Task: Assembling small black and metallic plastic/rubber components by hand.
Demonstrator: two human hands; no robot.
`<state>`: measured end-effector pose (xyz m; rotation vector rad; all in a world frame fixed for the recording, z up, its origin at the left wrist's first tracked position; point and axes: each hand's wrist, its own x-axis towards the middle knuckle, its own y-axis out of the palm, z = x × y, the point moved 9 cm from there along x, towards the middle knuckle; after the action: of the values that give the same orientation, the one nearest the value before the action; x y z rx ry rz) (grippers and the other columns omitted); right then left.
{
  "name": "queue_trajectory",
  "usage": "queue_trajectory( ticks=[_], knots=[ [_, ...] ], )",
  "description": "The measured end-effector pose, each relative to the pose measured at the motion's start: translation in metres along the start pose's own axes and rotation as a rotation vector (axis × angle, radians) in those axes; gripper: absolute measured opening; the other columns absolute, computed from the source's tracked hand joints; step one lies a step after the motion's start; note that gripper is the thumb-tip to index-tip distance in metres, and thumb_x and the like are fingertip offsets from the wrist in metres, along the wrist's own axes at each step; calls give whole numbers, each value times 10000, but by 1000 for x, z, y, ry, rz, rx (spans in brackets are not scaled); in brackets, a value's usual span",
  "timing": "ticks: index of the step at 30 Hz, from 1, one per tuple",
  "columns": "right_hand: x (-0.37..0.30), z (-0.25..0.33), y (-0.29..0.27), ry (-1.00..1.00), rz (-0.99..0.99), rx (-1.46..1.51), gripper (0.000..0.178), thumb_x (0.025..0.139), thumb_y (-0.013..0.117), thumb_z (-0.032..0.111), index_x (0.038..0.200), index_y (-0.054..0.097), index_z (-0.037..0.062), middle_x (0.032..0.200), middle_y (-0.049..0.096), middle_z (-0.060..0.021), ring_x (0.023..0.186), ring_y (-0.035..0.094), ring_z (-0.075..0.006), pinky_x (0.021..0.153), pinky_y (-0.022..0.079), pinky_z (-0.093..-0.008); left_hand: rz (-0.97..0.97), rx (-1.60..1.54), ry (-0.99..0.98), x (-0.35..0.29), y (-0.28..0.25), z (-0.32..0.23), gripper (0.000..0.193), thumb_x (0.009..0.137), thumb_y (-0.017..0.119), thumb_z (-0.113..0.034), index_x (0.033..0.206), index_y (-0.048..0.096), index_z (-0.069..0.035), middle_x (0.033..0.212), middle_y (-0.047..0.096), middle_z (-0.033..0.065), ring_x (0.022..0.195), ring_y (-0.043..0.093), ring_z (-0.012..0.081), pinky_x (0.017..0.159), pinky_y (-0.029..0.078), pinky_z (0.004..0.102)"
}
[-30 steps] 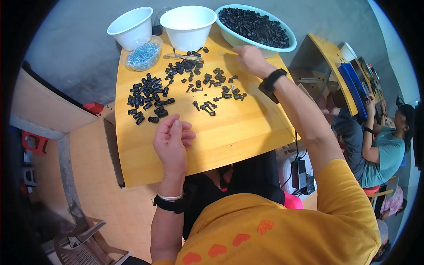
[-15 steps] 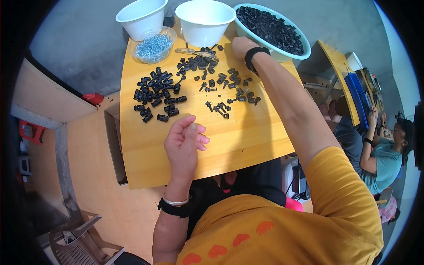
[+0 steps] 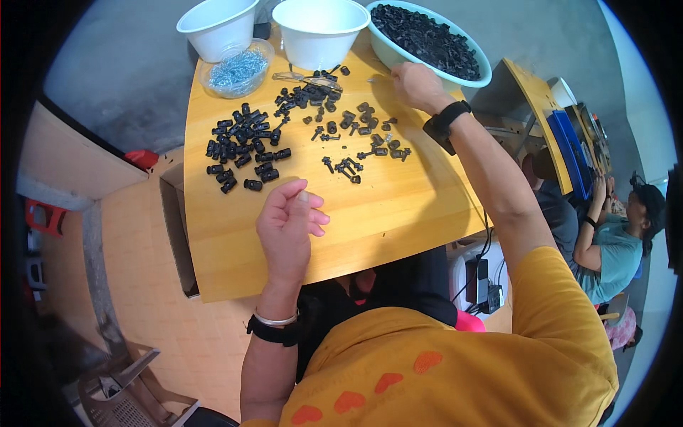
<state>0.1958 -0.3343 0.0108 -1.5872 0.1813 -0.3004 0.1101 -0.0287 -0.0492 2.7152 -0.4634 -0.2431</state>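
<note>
My right hand (image 3: 421, 87) is at the table's far right, beside the near rim of a pale teal bowl (image 3: 464, 80) heaped with small black plastic parts. Its fingers are curled, and anything between them is hidden. My left hand (image 3: 286, 226) hovers over the near part of the wooden table, fingers loosely bent, thumb by the index finger, nothing visible in it. Beyond it lies a pile of black barrel-shaped cord locks (image 3: 245, 139). To their right are scattered black plungers (image 3: 344, 168) and loose black barrels (image 3: 363, 117).
At the back stand two white tubs (image 3: 320, 32) and a clear round container (image 3: 235, 71) of silvery-blue springs. A thin silvery tool (image 3: 307, 80) lies across more black parts. A co-worker (image 3: 615, 252) sits at another table on the right with a blue tray (image 3: 569, 153).
My right hand has shifted right and slightly nearer along the bowl's rim. My left hand keeps nearly the same pose. The whole view has drifted slightly.
</note>
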Motion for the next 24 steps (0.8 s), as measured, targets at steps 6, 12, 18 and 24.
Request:
queue_trajectory(
  ticks=[6,12,18,24],
  knots=[
    [3,3,3,24,-27,23,225,809,432,108,928,602,20,940,608,-194,908,582,-349,777,471,-422,-31,13,-37,0,-4,0,197,895,478,-108,1052,510,8,799,603,103,582,581,112,473,446,185],
    [23,12,1,6,-36,66,224,823,426,96,966,577,12,973,601,-197,941,573,-344,809,461,-407,-49,31,-43,-2,-2,-1,212,894,486,-122,1056,507,13,802,605,96,584,580,109,483,447,189],
    [47,24,16,68,93,8,265,860,380,92,1007,584,8,1056,594,-168,1000,567,-313,848,453,-390,-37,46,-31,-2,-1,-2,217,895,487,-125,1060,506,15,812,608,93,586,580,105,485,446,186],
    [65,29,24,172,207,16,264,814,481,66,1037,600,-12,1083,586,-182,1002,572,-308,832,466,-393,-13,-2,-35,0,-1,-1,205,892,487,-106,1055,508,18,811,609,95,594,585,106,484,447,182]
  ],
)
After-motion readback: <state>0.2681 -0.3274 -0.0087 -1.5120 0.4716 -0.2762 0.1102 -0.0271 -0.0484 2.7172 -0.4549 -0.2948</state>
